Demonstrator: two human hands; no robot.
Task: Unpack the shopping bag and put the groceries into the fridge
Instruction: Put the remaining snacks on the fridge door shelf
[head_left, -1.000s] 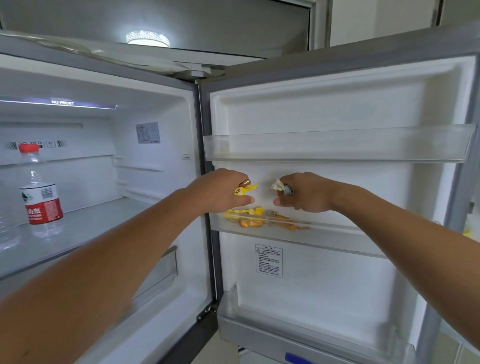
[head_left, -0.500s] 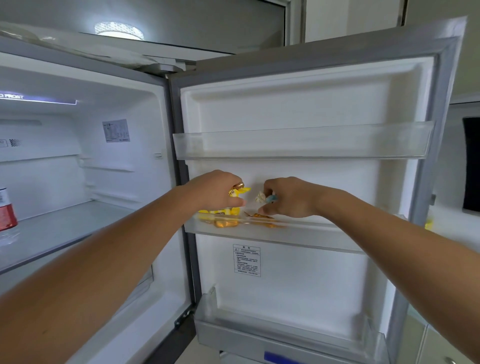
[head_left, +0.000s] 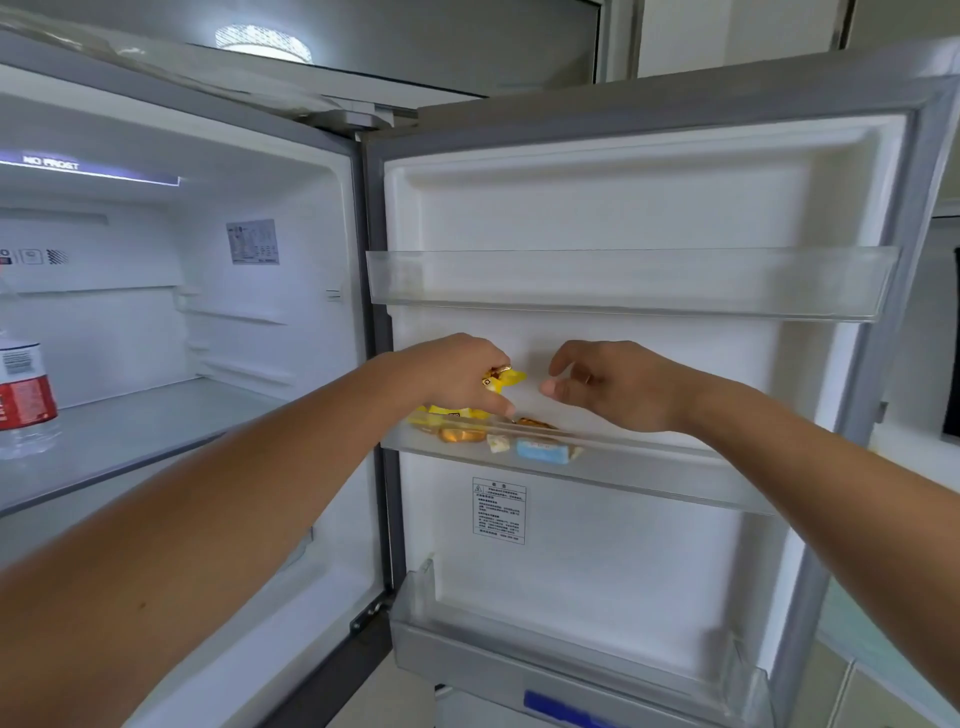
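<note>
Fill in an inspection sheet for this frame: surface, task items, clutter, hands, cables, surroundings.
Surface: middle door shelf, clear plastic, on the open fridge door; snacks lie at its left end.
Task items: yellow wrapped snack held above that shelf; yellow packets, an orange-brown piece and a light blue packet already lie in it.
Clutter: nothing seen.
Hands: left hand closed on the yellow wrapped snack; right hand open, fingers spread, holding nothing.
Cables: nothing seen.
Surroundings: upper door shelf and bottom door shelf show no items; water bottle with red label stands on the fridge's inner shelf at left.
</note>
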